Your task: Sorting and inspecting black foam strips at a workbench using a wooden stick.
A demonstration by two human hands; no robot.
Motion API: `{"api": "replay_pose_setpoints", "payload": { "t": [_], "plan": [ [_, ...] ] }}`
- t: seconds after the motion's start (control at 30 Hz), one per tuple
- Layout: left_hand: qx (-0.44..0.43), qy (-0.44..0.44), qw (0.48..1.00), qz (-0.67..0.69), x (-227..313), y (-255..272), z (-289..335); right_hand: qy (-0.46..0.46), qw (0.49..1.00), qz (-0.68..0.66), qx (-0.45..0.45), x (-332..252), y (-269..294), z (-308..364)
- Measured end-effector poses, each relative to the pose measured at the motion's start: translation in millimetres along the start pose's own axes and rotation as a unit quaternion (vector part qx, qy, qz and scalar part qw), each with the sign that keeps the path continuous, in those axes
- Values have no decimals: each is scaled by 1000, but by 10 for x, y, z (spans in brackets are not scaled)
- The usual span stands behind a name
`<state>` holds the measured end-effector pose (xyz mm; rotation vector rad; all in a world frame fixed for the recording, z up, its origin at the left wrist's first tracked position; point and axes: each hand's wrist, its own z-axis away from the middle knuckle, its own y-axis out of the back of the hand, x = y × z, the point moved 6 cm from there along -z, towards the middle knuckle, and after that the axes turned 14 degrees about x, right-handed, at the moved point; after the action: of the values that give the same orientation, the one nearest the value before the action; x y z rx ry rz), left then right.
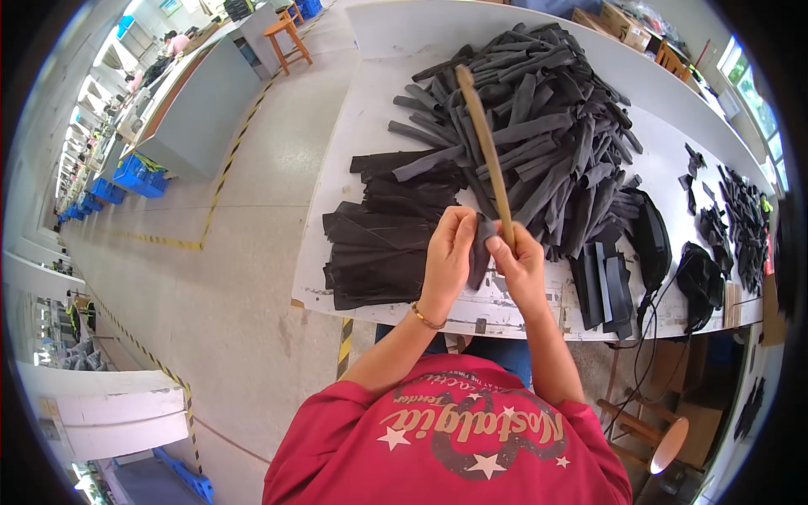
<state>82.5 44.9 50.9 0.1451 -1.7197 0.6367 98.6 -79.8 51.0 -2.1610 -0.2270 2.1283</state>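
Observation:
My right hand (519,263) is closed round the lower end of a long wooden stick (484,143), which points up and away over the table. A small dark grey fabric piece (481,257) hangs between my hands. My left hand (453,251), with a bracelet at its wrist, pinches the left side of that piece; its fingertips are partly hidden. Beyond the hands spreads a big heap of dark grey fabric tubes (539,126). Flattened black fabric pieces (379,244) lie in stacks just left of my left hand.
Flat dark panels (603,286) and black pouch-like items (699,286) lie to the right on the white table (353,109). Black cables (648,337) hang over its front edge. A round wooden stool (669,446) stands at lower right. Low partitions border the table's far side.

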Motion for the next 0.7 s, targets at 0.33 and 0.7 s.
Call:
{"api": "replay_pose_setpoints", "payload": {
  "t": [0.33,0.7],
  "plan": [
    [-126,109,981,-98,-298,-112,296,25,989,-2,142,-116,65,-290],
    [-183,-92,949,-241,-157,349,222,168,950,-151,217,-949,495,-1578]
  ]
}}
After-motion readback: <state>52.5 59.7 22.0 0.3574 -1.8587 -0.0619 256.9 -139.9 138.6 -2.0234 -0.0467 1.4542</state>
